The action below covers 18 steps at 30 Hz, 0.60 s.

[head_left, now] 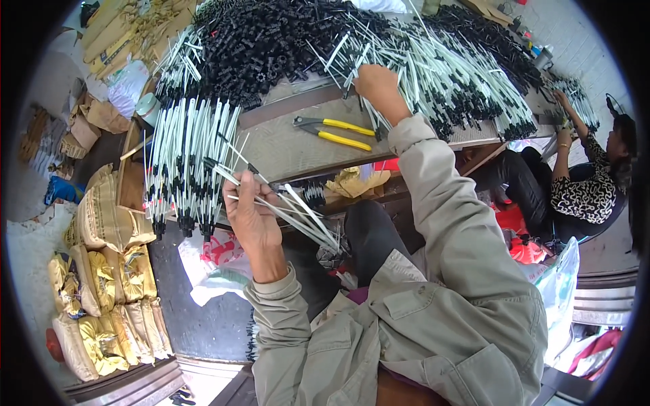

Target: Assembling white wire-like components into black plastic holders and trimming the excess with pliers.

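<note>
My left hand [254, 216] is closed around a small bunch of thin white rods with black ends [298, 215], held in front of the bench edge. My right hand [378, 84] reaches over the bench into the left side of a broad heap of white rods with black fittings [440, 81]. Its fingers are curled and their tips are partly hidden, so what they grip does not show plainly. Below that hand, pliers with yellow handles [342, 132] lie on the bench top [281, 145].
Black plastic fittings [264, 44] are heaped along the bench's back. Bundled white rods [189, 155] overhang its left end. Stuffed sacks [112, 304] stand at lower left. A person [589, 169] works at the far right, with a hand near more rods [575, 98].
</note>
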{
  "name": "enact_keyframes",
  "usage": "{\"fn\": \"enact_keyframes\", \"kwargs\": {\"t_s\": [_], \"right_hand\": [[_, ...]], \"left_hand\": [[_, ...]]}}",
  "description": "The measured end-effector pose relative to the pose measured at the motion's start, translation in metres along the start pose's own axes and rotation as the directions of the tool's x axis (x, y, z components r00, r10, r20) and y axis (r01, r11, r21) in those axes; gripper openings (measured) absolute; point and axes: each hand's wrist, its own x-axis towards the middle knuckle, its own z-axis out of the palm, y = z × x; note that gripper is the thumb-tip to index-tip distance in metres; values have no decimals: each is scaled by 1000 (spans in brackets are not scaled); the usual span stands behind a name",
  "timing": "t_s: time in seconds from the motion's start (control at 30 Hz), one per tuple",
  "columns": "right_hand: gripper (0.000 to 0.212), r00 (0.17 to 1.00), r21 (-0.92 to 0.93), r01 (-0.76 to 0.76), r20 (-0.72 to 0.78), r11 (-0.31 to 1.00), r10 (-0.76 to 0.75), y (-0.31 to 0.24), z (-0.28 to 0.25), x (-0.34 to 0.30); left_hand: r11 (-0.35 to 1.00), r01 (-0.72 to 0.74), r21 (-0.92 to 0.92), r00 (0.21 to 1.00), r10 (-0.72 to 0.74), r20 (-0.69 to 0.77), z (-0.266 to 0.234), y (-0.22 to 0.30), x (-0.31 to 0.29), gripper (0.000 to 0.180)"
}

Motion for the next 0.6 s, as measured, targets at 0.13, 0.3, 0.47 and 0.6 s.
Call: {"fn": "enact_keyframes", "kwargs": {"t_s": [0.13,0.3,0.47,0.6], "right_hand": [[27,995,325,-60,-53,944,82,6,-21,-5],[24,973,966,216,-202,139,-107,-15,-99,-91],[26,863,998,23,-50,-60,-503,-20,-105,-181],[24,853,1000,-13,-1,-23,-521,-24,-104,-201]], "left_hand": [[992,126,-26,984,-121,134,-11,13,-13,17],[967,242,86,923,-256,288,-9,13,-19,28],[957,264,124,916,-289,278,-5,-13,2,33],[982,186,41,945,-190,267,8,-10,3,38]]}}
